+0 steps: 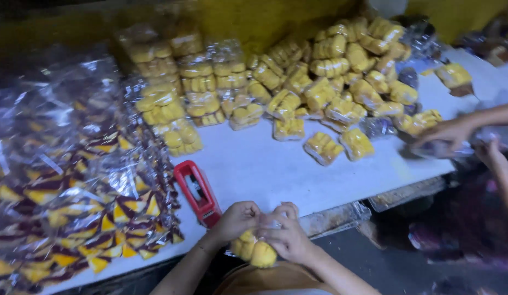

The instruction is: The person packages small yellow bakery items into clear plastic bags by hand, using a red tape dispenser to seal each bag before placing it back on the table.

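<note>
Fingers [244,214] of the left hand [237,218] and the right hand [287,235] are curled tight around the top of a small clear plastic bag of yellow cakes [255,250]. Both hands pinch the bag's neck shut. The bag hangs just past the near edge of the white tabletop [265,164], close to the person's body.

Just beside the left hand lies a red plastic tape sealer [197,192]. I think this bag is filled and not yet sealed.

Lots of work looks done. A big heap of clear packs of yellow cakes [330,82] sits at the far side, some in neat rows, some tumbled. Two packs lie apart, nearer the middle. On the left is a shiny pile of clear bags with brown and yellow triangle pieces [74,191].

At the right edge, another person's hands [456,136] reach over a clear bag. I cannot tell what those fingers grip, since they are blurred. No labels or signs show clearly on the packs.
</note>
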